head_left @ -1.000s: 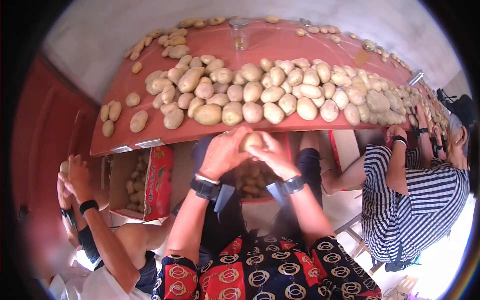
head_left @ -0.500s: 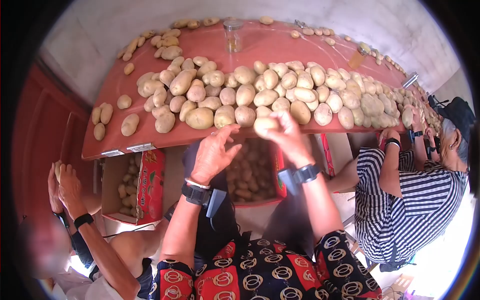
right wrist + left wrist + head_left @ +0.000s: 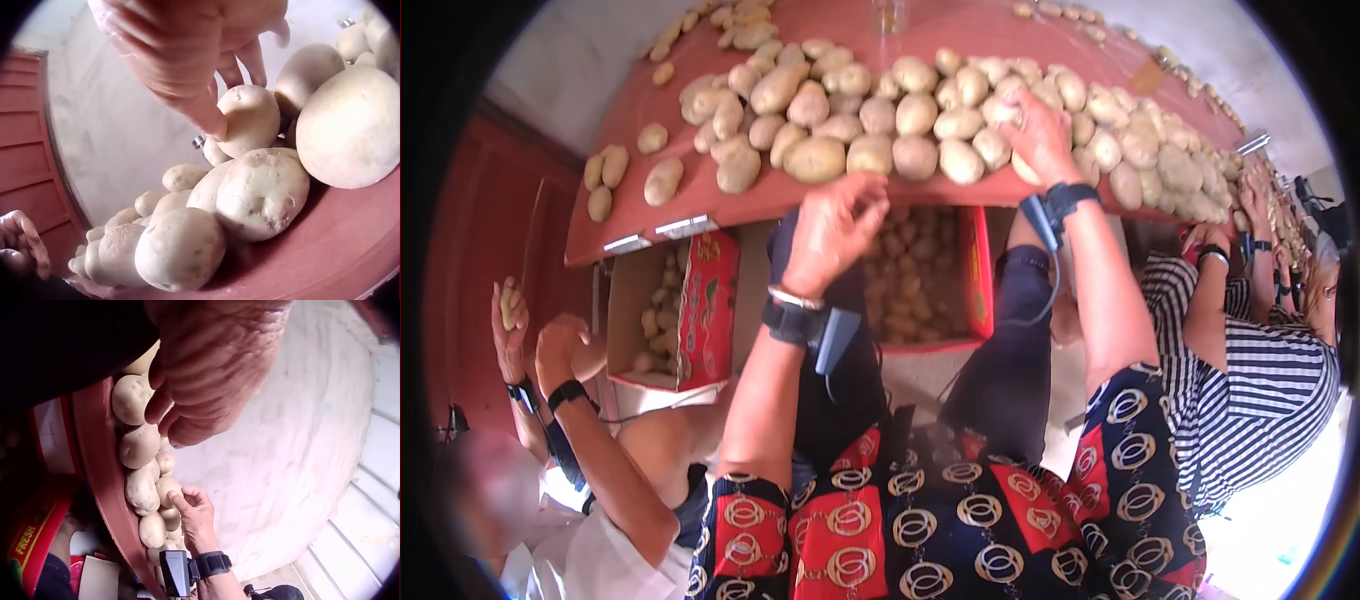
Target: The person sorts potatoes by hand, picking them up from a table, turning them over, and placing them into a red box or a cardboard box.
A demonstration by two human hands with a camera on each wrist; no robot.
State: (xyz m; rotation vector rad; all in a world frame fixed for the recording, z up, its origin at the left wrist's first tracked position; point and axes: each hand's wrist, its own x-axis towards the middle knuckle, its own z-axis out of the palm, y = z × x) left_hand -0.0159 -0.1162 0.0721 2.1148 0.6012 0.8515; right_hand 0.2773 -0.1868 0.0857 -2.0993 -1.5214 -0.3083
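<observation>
Head view, potato: it (image 3: 1000, 108) lies in the pile (image 3: 878, 115) on the red table (image 3: 970, 30), upper part of the frame, right of centre; I judge it firm, stiff and light enough for one hand.
Head view, right hand: my right hand (image 3: 1038, 135) comes over the potato from the lower right and hides part of it.
Head view, left hand: my left hand (image 3: 832, 230) hangs left of centre by the table edge, fingers loosely bent, holding nothing; the front row of the pile is just above it in the frame.
Left wrist view, potato: left of centre and a little below the middle, at the tip of my right thumb, with the bent fingers at its right.
Left wrist view, left hand: across the top; I cannot tell whether its fingertips touch the pile.
Right wrist view, skin: dull and dry-looking, so I expect little slip, though a nail might scuff it.
Right wrist view, hold: best across the middle, since neighbours crowd it below and at right.
Right wrist view, grip: I pinch the potato just above and right of centre, thumb against its left flank, fingers passing behind its top.
</observation>
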